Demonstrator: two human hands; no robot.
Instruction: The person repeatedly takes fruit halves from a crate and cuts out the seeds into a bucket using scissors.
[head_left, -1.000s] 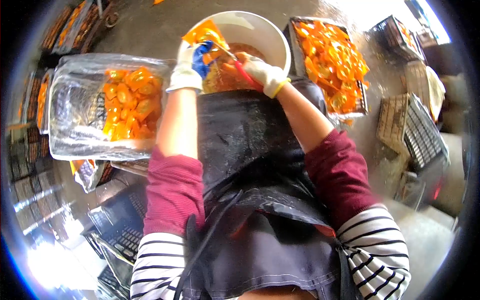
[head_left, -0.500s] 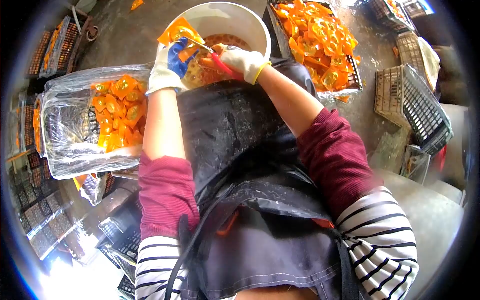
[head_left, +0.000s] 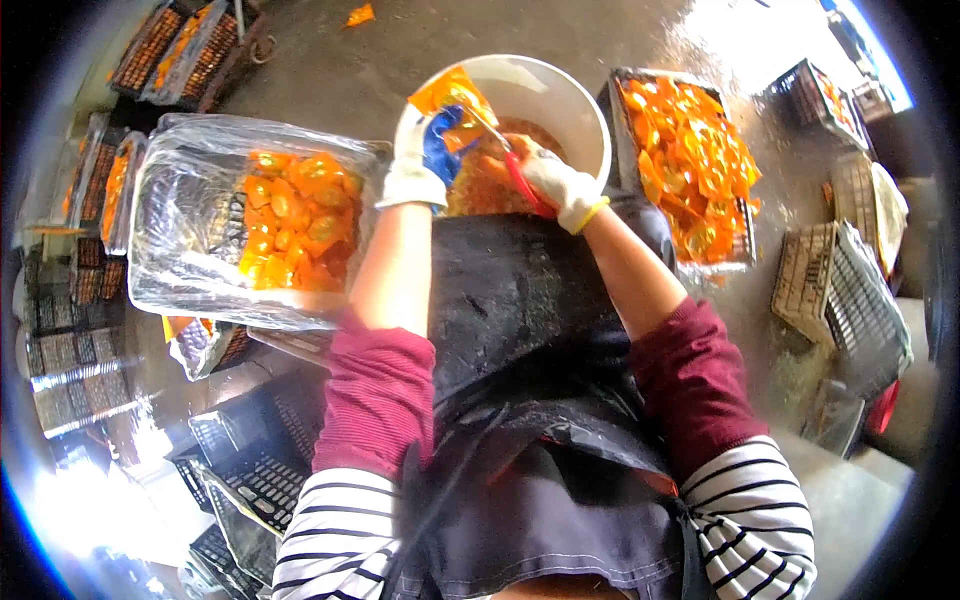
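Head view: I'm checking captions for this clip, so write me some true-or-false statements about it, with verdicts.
1. The right hand holds a red-handled tool. True.
2. The left hand is bare. False: the left hand wears a glove.
3. The left hand holds an orange packet. True.
4. The bucket is black. False: the bucket is white.
5. The plastic-lined crate contains orange packets. True.

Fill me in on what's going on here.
The person's gloved left hand holds an orange packet over a white bucket. The right hand grips red-handled scissors, blades at the packet. A plastic-lined crate on the left contains more packets; a dark crate on the right is heaped with orange pieces.
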